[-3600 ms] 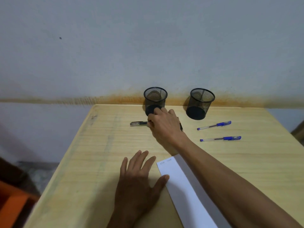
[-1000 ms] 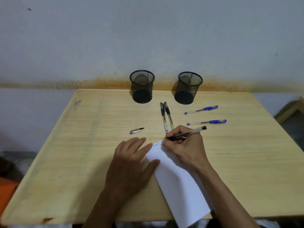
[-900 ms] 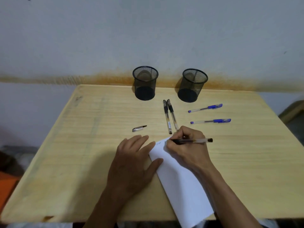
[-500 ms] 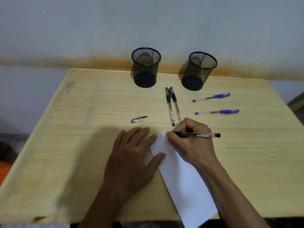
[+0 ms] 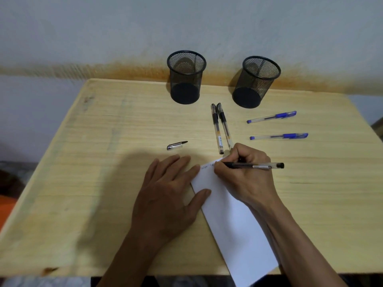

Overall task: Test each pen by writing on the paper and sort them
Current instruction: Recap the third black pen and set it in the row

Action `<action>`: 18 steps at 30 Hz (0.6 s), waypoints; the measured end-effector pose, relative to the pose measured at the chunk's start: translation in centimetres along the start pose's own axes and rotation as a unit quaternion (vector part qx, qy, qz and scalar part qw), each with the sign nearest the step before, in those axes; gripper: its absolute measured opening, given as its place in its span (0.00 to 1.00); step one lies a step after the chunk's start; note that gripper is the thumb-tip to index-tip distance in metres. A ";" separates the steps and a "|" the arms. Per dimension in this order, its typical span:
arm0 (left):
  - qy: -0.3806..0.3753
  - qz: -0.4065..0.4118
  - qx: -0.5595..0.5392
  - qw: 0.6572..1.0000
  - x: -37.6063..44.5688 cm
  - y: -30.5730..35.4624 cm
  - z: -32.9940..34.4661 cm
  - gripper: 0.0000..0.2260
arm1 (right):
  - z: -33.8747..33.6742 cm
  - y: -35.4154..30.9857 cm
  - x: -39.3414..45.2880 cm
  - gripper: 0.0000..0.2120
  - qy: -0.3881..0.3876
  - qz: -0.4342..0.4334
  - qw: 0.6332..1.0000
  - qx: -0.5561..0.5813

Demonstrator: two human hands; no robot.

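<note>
The right hand [image 5: 246, 177] grips an uncapped black pen [image 5: 253, 166] in a writing hold, its tip pressed to the top edge of the paper [image 5: 230, 220], where a few small scribbled marks already show. The barrel lies low and points out to the right, which suits short test strokes near the sheet's corner. The left hand [image 5: 165, 195] holds nothing; it lies flat with fingers spread, the thumb and forefinger overlapping the paper's left edge, evidently to pin the sheet so it does not slide under the pen.

Just beyond the left hand lies a loose pen cap [image 5: 176, 145], probably set aside from the pen in use and close enough to pick up again. Past the right hand, two black pens [image 5: 220, 127] lie side by side, touching, and further right two blue pens [image 5: 275, 126] lie apart from each other; all look capped and appear to be waiting for testing. At the back of the bench [image 5: 83, 183] stand two mesh cups [image 5: 219, 79], well apart, both seemingly empty, so sorting seems barely begun.
</note>
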State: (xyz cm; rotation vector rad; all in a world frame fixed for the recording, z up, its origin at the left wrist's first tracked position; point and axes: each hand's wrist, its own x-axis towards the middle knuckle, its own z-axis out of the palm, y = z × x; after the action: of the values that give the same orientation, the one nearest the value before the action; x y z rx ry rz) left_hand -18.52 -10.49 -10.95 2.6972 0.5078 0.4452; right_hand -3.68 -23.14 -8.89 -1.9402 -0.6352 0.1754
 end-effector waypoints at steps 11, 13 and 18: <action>-0.003 -0.004 -0.005 1.000 0.0 0.1 -0.1 0.25 | 0.0 -0.2 -0.1 0.08 0.007 -0.002 1.000 -0.001; -0.001 -0.002 -0.005 1.000 0.0 0.0 -0.2 0.25 | 0.0 -0.3 -0.1 0.08 0.007 0.005 1.000 0.012; -0.005 -0.008 -0.008 1.000 0.0 0.1 -0.1 0.25 | 0.1 -0.3 -0.2 0.08 0.007 0.003 1.000 -0.001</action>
State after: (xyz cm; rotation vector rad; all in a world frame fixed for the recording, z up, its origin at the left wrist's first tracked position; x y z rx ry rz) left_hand -18.53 -10.50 -10.80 2.6779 0.5197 0.4297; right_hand -3.95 -23.06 -8.68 -1.9447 -0.6213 0.1650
